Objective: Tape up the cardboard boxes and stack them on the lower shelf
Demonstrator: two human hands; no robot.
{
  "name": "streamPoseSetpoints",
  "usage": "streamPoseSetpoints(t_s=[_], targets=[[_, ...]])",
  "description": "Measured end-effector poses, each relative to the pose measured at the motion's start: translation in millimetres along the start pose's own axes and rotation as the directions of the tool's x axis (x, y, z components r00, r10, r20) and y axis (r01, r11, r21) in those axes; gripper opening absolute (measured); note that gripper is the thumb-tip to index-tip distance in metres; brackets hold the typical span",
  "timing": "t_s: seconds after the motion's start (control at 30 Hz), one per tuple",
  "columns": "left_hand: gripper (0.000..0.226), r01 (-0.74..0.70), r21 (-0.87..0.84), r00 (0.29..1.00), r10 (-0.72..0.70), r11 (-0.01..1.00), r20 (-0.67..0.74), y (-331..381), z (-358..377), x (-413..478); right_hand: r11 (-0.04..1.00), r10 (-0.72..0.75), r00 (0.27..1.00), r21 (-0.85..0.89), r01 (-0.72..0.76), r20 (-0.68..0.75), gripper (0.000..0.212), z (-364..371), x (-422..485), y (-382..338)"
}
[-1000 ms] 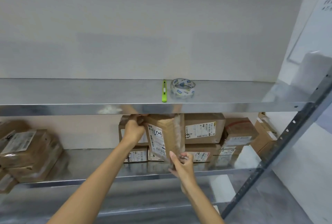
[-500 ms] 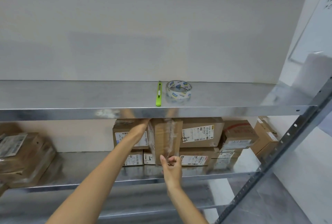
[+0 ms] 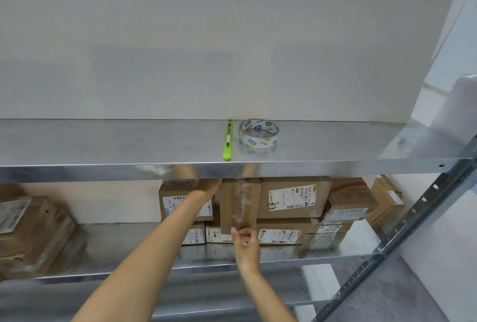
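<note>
A taped cardboard box [image 3: 238, 204] stands on end on the lower shelf [image 3: 108, 252], among several stacked labelled boxes [image 3: 291, 200]. My left hand [image 3: 206, 187] grips its upper left corner, partly hidden under the top shelf's edge. My right hand [image 3: 245, 239] holds its bottom front edge. A clear strip of tape runs down the box's front face. On the top shelf [image 3: 103, 146] lie a roll of clear tape [image 3: 259, 133] and a green utility knife [image 3: 228, 139].
More brown boxes [image 3: 31, 228] sit at the left end of the lower shelf. A perforated metal upright [image 3: 402, 234] slants along the right side. Behind the shelves is a plain white wall. A third shelf shows below.
The box has moved back into the row of stacked boxes and turned so its taped face points toward me. Both hands followed it inward under the top shelf.
</note>
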State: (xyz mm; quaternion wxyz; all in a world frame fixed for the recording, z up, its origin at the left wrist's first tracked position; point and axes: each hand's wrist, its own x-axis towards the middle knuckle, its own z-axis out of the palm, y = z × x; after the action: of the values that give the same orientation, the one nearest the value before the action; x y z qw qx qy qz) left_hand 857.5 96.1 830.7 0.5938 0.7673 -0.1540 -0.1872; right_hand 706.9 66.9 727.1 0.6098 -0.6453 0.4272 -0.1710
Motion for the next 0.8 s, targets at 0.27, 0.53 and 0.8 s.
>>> streamPoseSetpoints(t_s=[0.27, 0.53, 0.8], targets=[[0.007, 0.012, 0.103, 0.991, -0.025, 0.995, 0.128, -9, -8, 6, 0.994, 0.018, 0.991, -0.113, -0.003, 0.13, 0.029, 6, 20, 2], [0.023, 0.092, 0.212, 0.962, -0.142, 0.973, 0.235, -15, -15, 6, 0.996, 0.026, 0.983, -0.094, -0.009, 0.182, 0.013, 0, 29, 4], [0.02, -0.139, 0.306, 0.98, 0.085, 0.942, 0.182, -14, -18, -7, 0.996, 0.05, 0.975, -0.076, -0.035, 0.217, 0.017, -9, 18, 4]])
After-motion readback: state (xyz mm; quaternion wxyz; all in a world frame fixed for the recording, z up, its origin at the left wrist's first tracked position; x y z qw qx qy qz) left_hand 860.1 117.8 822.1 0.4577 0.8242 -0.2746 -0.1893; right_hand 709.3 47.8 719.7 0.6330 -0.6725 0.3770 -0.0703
